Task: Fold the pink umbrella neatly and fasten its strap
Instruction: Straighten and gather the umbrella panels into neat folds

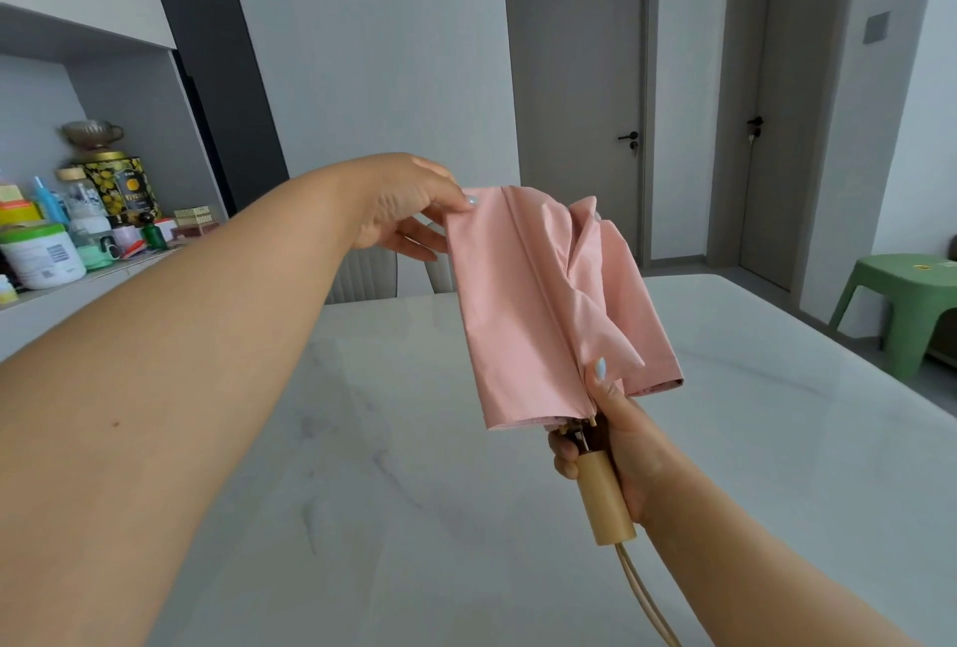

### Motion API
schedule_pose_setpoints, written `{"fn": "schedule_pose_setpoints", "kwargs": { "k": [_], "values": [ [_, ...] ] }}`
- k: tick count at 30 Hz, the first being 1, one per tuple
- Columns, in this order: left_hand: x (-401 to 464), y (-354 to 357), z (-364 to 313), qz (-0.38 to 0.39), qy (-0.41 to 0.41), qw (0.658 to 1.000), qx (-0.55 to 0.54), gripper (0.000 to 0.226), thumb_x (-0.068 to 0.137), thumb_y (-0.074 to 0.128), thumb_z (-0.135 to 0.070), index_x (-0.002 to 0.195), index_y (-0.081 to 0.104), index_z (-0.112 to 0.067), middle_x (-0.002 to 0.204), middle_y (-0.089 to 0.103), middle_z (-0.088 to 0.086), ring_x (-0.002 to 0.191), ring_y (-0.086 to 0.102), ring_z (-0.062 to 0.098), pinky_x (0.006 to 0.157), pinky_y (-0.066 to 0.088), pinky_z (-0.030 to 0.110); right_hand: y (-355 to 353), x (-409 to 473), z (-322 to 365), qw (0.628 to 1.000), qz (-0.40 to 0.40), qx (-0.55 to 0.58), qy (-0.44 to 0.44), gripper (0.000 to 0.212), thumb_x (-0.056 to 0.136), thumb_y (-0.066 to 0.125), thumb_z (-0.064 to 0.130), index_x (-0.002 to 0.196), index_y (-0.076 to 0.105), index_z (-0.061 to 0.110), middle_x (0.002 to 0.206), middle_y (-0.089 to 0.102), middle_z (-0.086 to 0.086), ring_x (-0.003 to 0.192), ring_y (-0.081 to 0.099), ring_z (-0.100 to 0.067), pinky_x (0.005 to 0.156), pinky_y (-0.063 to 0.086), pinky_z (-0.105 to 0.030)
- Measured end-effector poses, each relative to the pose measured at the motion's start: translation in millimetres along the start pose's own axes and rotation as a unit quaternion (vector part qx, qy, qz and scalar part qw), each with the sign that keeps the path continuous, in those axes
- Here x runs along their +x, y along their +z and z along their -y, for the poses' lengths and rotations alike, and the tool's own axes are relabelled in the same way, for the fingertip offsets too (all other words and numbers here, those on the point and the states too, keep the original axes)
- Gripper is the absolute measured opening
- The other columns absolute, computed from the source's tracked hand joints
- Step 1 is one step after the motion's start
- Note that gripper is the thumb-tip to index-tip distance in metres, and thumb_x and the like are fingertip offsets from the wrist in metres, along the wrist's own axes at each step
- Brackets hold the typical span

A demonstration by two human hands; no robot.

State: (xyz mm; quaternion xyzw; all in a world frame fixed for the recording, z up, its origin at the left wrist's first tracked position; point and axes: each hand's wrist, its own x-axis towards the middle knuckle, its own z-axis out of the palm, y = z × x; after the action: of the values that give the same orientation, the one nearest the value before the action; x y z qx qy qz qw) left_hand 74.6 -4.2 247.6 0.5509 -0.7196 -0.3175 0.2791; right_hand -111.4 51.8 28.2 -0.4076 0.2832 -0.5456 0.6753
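The collapsed pink umbrella point(544, 304) is held up over the white marble table point(362, 439), canopy pointing away from me, its fabric in loose flat panels. My right hand point(611, 434) grips the umbrella just above the tan wooden handle point(603, 501), thumb pressed on the fabric's lower edge. A beige wrist cord point(647, 594) hangs from the handle. My left hand point(409, 206) reaches across and pinches the top left corner of a fabric panel between thumb and fingers. The strap is not visible.
A shelf at the left holds several jars, bottles and tins point(77, 221). Grey chair backs point(362, 273) stand at the table's far edge. A green plastic stool point(901, 304) sits at the right. Two grey doors point(580, 102) are behind.
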Motion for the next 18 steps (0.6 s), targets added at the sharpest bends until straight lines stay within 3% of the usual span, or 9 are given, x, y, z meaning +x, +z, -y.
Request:
{"fn": "schedule_pose_setpoints", "kwargs": {
  "k": [2,6,9,12,16,18],
  "values": [
    [-2,5,-4,0.023,0.013,1.000,0.008,0.005,0.092,0.062,-0.021,0.093,0.062,-0.017,0.101,0.062,0.008,0.074,0.064,0.024,0.088,0.054,0.040,1,0,-1,1.000,0.004,-0.008,0.006,0.070,0.037,0.086,0.065,0.070,0.056,0.011,0.062,0.055,-0.007,0.044,0.046,-0.017,0.041,0.040,-0.026],
    [-5,12,-15,0.046,0.011,0.996,0.074,0.025,0.092,0.061,-0.039,0.102,0.066,-0.017,0.102,0.066,0.006,0.080,0.065,0.026,0.091,0.055,0.042,1,0,-2,1.000,-0.007,-0.012,0.007,0.075,0.034,0.087,0.064,0.071,0.052,0.009,0.058,0.053,-0.007,0.043,0.046,-0.017,0.040,0.039,-0.027],
    [-3,6,-17,0.024,0.010,0.999,0.048,0.015,0.094,0.060,-0.025,0.083,0.061,-0.015,0.089,0.062,0.006,0.075,0.064,0.026,0.089,0.055,0.042,2,0,-1,1.000,-0.010,0.000,0.000,0.076,0.032,0.088,0.063,0.072,0.051,0.010,0.057,0.049,-0.006,0.042,0.046,-0.018,0.039,0.039,-0.027],
    [2,-9,-8,-0.022,-0.002,1.000,-0.005,0.023,0.092,0.059,-0.008,0.070,0.052,-0.013,0.081,0.061,0.009,0.071,0.065,0.026,0.092,0.054,0.045,0,0,2,1.000,-0.003,0.008,-0.011,0.075,0.035,0.088,0.063,0.072,0.049,0.011,0.058,0.048,-0.006,0.042,0.045,-0.017,0.039,0.038,-0.027],
    [-3,-7,2,-0.065,-0.014,0.997,-0.032,0.013,0.096,0.059,-0.023,0.095,0.052,-0.012,0.091,0.062,0.012,0.077,0.068,0.026,0.086,0.055,0.043,-1,1,4,1.000,-0.007,0.011,-0.017,0.078,0.038,0.085,0.066,0.079,0.050,0.011,0.060,0.051,-0.005,0.043,0.045,-0.016,0.040,0.039,-0.027],
    [-1,1,1,-0.088,-0.016,0.994,-0.066,0.038,0.095,0.055,-0.045,0.112,0.049,-0.012,0.099,0.061,0.013,0.082,0.068,0.028,0.087,0.055,0.044,-2,2,4,1.000,-0.015,0.004,-0.012,0.078,0.038,0.085,0.066,0.078,0.051,0.010,0.060,0.052,-0.005,0.044,0.045,-0.016,0.040,0.040,-0.027]
  ]
}}
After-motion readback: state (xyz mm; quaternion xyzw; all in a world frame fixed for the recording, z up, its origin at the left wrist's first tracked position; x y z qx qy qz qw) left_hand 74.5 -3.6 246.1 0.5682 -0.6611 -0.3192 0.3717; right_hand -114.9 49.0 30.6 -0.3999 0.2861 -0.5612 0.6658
